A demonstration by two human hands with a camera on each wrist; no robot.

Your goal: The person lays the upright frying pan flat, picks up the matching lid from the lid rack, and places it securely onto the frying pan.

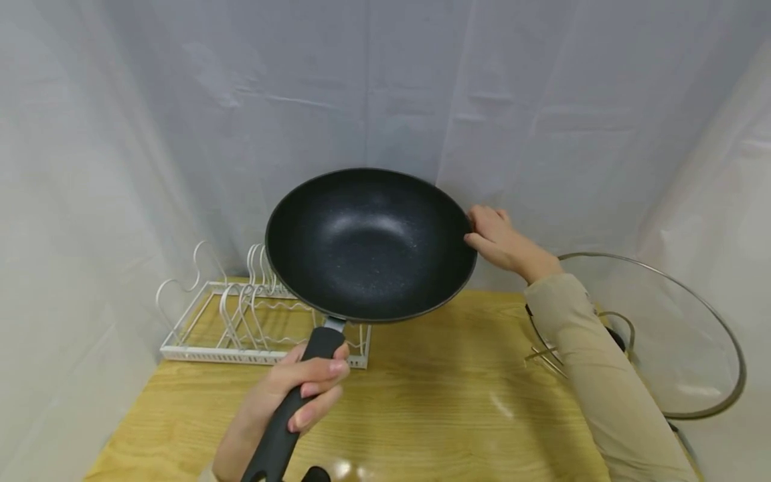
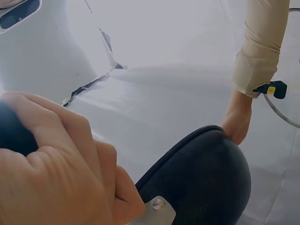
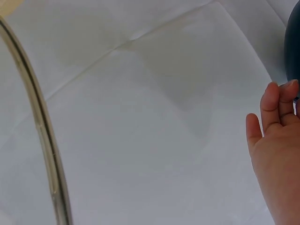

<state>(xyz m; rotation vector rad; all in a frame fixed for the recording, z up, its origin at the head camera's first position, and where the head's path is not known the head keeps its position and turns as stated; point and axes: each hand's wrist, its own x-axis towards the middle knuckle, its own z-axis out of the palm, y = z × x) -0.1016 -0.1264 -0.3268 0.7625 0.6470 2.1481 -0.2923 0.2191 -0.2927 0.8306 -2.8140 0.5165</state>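
Note:
A black wok is held up above the table, its dark inside tilted toward the head camera. My left hand grips the long black handle, fingers wrapped round it close to the metal bracket. At the wok's right edge, my right hand pinches the rim, thumb on the inner side and fingers behind. The left wrist view shows the wok's rounded outside and the bracket's rivet. Only a sliver of the wok appears in the right wrist view, beside the fingertips.
A white wire rack stands on the wooden table at the left, partly behind the wok. On the right, a large glass lid stands on edge, partly hidden by the right sleeve. Pale sheeting hangs behind and at both sides.

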